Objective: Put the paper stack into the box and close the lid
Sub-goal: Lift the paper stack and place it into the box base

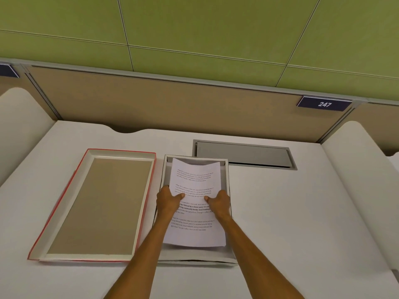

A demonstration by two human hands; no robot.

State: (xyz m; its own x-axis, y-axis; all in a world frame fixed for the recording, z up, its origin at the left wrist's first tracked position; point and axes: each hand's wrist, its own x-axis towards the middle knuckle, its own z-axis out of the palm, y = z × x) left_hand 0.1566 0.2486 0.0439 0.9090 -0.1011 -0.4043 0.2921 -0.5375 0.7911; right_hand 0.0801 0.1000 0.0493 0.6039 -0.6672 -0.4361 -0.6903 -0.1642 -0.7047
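Observation:
A white paper stack with printed text hangs over the open white box in the middle of the desk, its far end dipping inside the box. My left hand grips the stack's left edge, thumb on top. My right hand grips the right edge the same way. The box's lid, red-edged with a brown inside, lies upturned on the desk just left of the box.
A grey cable hatch is set into the white desk behind and right of the box. A tan partition with a "247" sign stands at the desk's back edge. Curved white dividers flank both sides.

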